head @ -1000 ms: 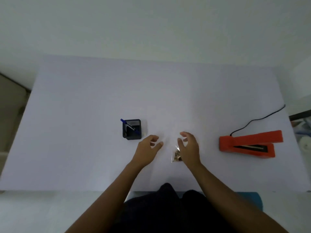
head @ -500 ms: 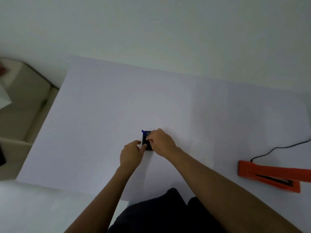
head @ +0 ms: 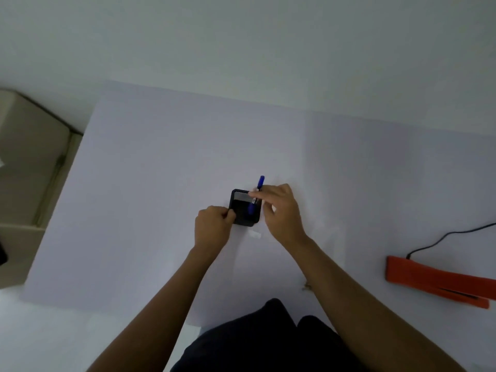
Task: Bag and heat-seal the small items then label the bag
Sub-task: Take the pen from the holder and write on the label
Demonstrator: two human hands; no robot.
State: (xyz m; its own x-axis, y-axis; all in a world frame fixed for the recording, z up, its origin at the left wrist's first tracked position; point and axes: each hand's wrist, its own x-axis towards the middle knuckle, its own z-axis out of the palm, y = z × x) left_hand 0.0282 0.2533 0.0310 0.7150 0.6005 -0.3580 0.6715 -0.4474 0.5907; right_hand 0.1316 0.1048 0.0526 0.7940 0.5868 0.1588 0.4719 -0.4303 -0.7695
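Observation:
A black pen holder stands mid-table with a blue pen sticking up out of it. My left hand grips the holder's left side. My right hand reaches in from the right and pinches the pen at the holder's rim, index finger across it. A small white slip lies on the table just in front of the holder. The clear bag of small items barely shows beside my right forearm. The orange heat sealer lies at the right.
The sealer's black cord runs off to the right edge. The white table ends at the left, where a beige piece of furniture stands lower. My dark-clothed lap is at the near edge.
Both hands left the bag and moved to the pen holder. My left hand now grips the holder and my right has the pen, which now leans to the right.

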